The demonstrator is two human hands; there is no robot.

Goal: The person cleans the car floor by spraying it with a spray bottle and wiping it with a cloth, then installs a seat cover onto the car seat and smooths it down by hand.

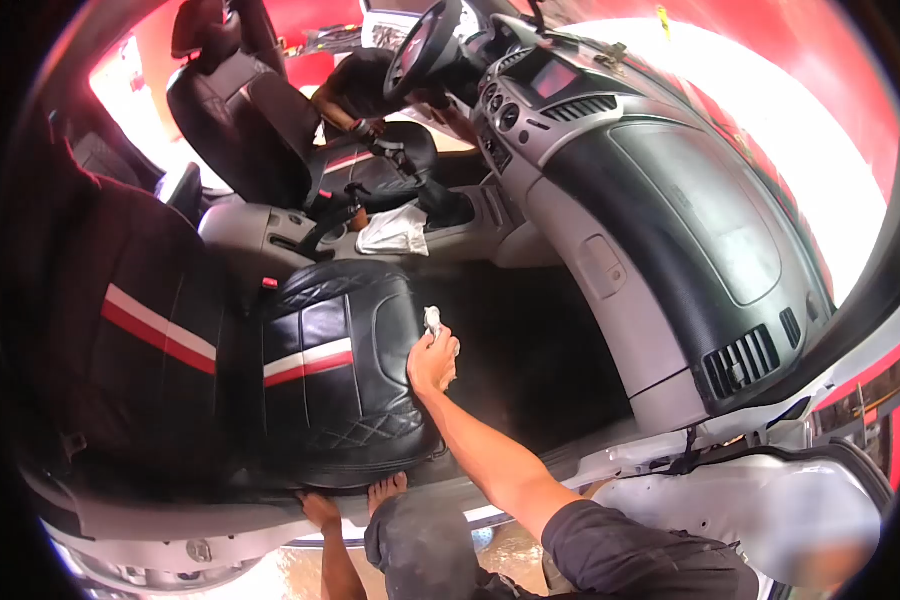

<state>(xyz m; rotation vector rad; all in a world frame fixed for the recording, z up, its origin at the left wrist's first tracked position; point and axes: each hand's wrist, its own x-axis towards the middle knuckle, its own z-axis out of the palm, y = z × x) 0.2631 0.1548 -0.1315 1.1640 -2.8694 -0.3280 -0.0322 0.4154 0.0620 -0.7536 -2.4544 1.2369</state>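
My right hand [435, 362] is closed around a crumpled white cloth [431, 320], part of which sticks up above the fingers. It is at the front edge of the black front passenger seat [380, 345], over the dark footwell. My left hand [320, 510] rests low by the seat's outer side, at the door sill [240, 535]. Its fingers look laid out against the sill, partly hard to see, and nothing shows in them. My bare foot [387, 488] is beside it on the sill.
Across the car, another person in a dark shirt [355, 85] leans in under the steering wheel [423, 50]. A white cloth [394, 232] lies on the centre console [240, 228]. The dashboard [670, 190] curves along the right, and the open door [690, 500] stands at lower right.
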